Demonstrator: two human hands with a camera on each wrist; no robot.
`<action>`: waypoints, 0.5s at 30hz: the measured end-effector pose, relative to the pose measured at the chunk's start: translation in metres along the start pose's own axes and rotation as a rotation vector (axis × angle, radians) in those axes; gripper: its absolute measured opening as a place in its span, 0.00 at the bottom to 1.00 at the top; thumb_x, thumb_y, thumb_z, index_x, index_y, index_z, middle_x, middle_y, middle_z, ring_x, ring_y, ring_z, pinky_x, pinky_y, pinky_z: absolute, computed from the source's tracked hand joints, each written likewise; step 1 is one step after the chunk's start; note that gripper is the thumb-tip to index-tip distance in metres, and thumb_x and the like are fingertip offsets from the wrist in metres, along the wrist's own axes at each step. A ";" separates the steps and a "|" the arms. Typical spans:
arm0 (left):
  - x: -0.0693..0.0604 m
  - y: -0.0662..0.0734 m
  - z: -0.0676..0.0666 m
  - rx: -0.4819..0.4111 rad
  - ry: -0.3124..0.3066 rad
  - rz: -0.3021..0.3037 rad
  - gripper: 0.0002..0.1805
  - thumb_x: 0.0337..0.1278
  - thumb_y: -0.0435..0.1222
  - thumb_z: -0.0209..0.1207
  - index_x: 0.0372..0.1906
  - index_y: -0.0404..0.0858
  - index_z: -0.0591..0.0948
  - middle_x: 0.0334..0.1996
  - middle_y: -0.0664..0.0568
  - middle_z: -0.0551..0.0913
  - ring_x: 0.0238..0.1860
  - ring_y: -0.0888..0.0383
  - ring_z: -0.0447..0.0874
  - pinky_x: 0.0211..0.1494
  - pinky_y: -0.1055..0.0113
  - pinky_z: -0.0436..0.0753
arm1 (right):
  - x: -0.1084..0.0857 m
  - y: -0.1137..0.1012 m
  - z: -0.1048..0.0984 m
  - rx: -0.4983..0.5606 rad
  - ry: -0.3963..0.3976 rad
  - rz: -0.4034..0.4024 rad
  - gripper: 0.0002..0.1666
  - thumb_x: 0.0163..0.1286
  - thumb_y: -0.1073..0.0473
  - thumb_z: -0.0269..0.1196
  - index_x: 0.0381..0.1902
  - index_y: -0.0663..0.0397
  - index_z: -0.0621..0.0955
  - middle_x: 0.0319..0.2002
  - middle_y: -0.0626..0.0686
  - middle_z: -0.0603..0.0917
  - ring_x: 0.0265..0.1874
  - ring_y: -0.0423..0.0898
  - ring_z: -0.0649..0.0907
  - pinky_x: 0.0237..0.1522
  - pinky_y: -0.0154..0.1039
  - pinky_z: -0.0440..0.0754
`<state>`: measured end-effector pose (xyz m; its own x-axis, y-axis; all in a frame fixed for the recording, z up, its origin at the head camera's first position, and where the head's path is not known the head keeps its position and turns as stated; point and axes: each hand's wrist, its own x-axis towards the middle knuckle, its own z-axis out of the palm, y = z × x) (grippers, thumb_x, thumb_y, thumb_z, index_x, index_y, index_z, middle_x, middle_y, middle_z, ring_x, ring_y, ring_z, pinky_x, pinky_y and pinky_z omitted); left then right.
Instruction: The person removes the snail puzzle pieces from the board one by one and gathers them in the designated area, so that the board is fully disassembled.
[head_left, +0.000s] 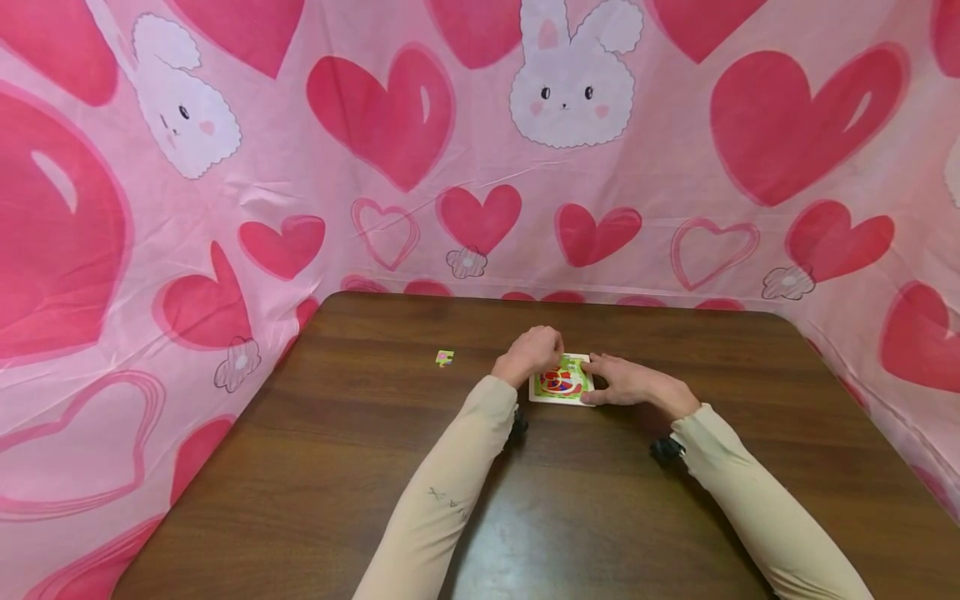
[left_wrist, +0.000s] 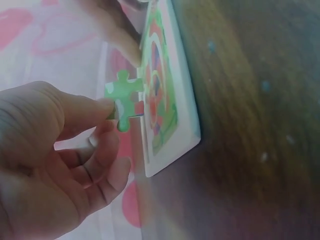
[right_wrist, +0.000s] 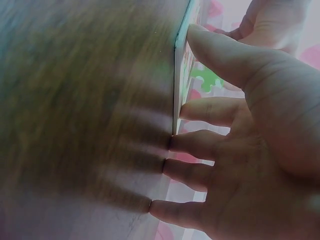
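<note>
on the brown bench [head_left: 300, 483], touching the right side of a flat-lying puzzle board [left_wrist: 187, 120] with the right hand [head_left: 630, 383], in a wide-spread grip. pinching a green puzzle piece [left_wrist: 123, 95] over the board with the left hand [head_left: 531, 354], in a grip narrowed onto it. well off to the left, near a loose piece [head_left: 444, 357], then back to pink heart-print cloth [head_left: 382, 108].

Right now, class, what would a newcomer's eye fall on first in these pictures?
Probably the pink backdrop, covered in hearts and rabbits, behind the table. Next, the left hand pinching a green piece close to the board, and the right hand touching the board's right edge. A loose piece lies to the left.
</note>
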<state>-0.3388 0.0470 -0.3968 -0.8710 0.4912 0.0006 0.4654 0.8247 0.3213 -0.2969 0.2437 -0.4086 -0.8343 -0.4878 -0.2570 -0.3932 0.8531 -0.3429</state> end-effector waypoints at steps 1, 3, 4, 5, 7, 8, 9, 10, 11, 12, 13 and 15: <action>-0.001 0.000 -0.001 -0.010 -0.002 -0.006 0.06 0.61 0.35 0.56 0.33 0.44 0.84 0.31 0.56 0.81 0.33 0.59 0.76 0.39 0.68 0.76 | 0.000 0.000 0.000 0.004 -0.001 0.003 0.47 0.66 0.39 0.63 0.72 0.63 0.65 0.73 0.71 0.58 0.73 0.70 0.56 0.71 0.64 0.55; -0.002 0.000 -0.003 -0.038 -0.010 -0.025 0.06 0.62 0.35 0.56 0.36 0.44 0.84 0.33 0.56 0.82 0.34 0.59 0.77 0.40 0.67 0.77 | 0.000 0.000 0.001 0.001 0.000 -0.002 0.47 0.66 0.39 0.63 0.72 0.63 0.65 0.73 0.71 0.58 0.73 0.70 0.56 0.71 0.64 0.56; -0.003 -0.001 -0.004 -0.054 -0.014 -0.035 0.06 0.62 0.36 0.56 0.37 0.44 0.84 0.33 0.57 0.82 0.34 0.59 0.77 0.40 0.67 0.77 | 0.000 0.000 0.001 0.002 0.001 -0.003 0.46 0.66 0.39 0.62 0.72 0.63 0.65 0.73 0.71 0.58 0.73 0.70 0.56 0.71 0.64 0.55; -0.003 -0.001 -0.005 -0.066 -0.017 -0.045 0.06 0.62 0.36 0.57 0.38 0.44 0.83 0.34 0.57 0.82 0.35 0.59 0.78 0.40 0.66 0.77 | 0.000 0.000 0.001 -0.002 0.003 -0.008 0.46 0.67 0.39 0.62 0.71 0.63 0.65 0.73 0.72 0.58 0.73 0.70 0.56 0.71 0.64 0.56; -0.005 -0.002 -0.006 -0.091 -0.020 -0.060 0.06 0.63 0.37 0.57 0.39 0.45 0.83 0.34 0.57 0.82 0.34 0.59 0.78 0.39 0.66 0.78 | 0.000 0.000 0.001 -0.008 0.005 -0.014 0.46 0.67 0.39 0.62 0.71 0.64 0.65 0.73 0.72 0.58 0.73 0.70 0.56 0.71 0.64 0.56; -0.005 -0.003 -0.006 -0.099 -0.019 -0.062 0.06 0.63 0.37 0.57 0.39 0.45 0.83 0.34 0.57 0.82 0.34 0.59 0.78 0.38 0.67 0.77 | 0.001 0.001 0.001 -0.009 0.005 -0.014 0.46 0.67 0.39 0.62 0.71 0.64 0.65 0.73 0.72 0.58 0.73 0.70 0.56 0.71 0.64 0.56; -0.006 -0.004 -0.006 -0.106 -0.015 -0.059 0.06 0.63 0.37 0.57 0.39 0.45 0.84 0.33 0.56 0.82 0.33 0.59 0.78 0.36 0.67 0.77 | 0.001 0.001 0.001 -0.011 0.005 -0.016 0.47 0.67 0.38 0.62 0.71 0.64 0.65 0.73 0.73 0.57 0.73 0.71 0.56 0.71 0.64 0.56; -0.006 -0.005 -0.006 -0.111 -0.011 -0.056 0.06 0.63 0.37 0.57 0.39 0.45 0.84 0.33 0.56 0.82 0.32 0.59 0.78 0.35 0.68 0.76 | 0.001 0.002 0.001 -0.010 0.003 -0.015 0.47 0.67 0.38 0.62 0.71 0.64 0.65 0.73 0.73 0.57 0.73 0.71 0.56 0.71 0.64 0.56; -0.007 -0.007 -0.006 -0.119 -0.008 -0.052 0.06 0.63 0.37 0.57 0.40 0.45 0.84 0.33 0.56 0.82 0.32 0.59 0.78 0.34 0.69 0.76 | 0.001 0.002 0.001 -0.009 0.001 -0.013 0.47 0.67 0.38 0.62 0.71 0.64 0.65 0.73 0.73 0.57 0.73 0.71 0.56 0.71 0.64 0.56; -0.007 -0.008 -0.006 -0.131 -0.006 -0.048 0.06 0.64 0.37 0.57 0.40 0.44 0.84 0.32 0.56 0.82 0.31 0.60 0.78 0.33 0.69 0.76 | 0.001 0.002 0.001 -0.008 0.000 -0.010 0.47 0.67 0.38 0.62 0.71 0.64 0.65 0.73 0.72 0.57 0.73 0.71 0.56 0.71 0.64 0.56; -0.008 -0.009 -0.006 -0.141 -0.005 -0.044 0.06 0.64 0.37 0.57 0.40 0.44 0.84 0.32 0.56 0.82 0.30 0.60 0.78 0.32 0.70 0.76 | 0.001 0.003 0.001 -0.005 -0.002 -0.007 0.47 0.67 0.38 0.62 0.71 0.64 0.65 0.73 0.72 0.57 0.73 0.70 0.56 0.71 0.64 0.55; -0.009 -0.011 -0.006 -0.155 0.000 -0.040 0.07 0.64 0.38 0.57 0.41 0.44 0.84 0.33 0.56 0.83 0.30 0.61 0.79 0.32 0.70 0.76 | 0.001 0.003 0.001 -0.009 -0.003 -0.007 0.47 0.67 0.38 0.62 0.71 0.64 0.65 0.73 0.72 0.57 0.73 0.71 0.56 0.70 0.64 0.56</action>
<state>-0.3370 0.0317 -0.3946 -0.8883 0.4590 -0.0151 0.4007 0.7906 0.4629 -0.2982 0.2452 -0.4107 -0.8303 -0.4943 -0.2573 -0.4025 0.8513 -0.3365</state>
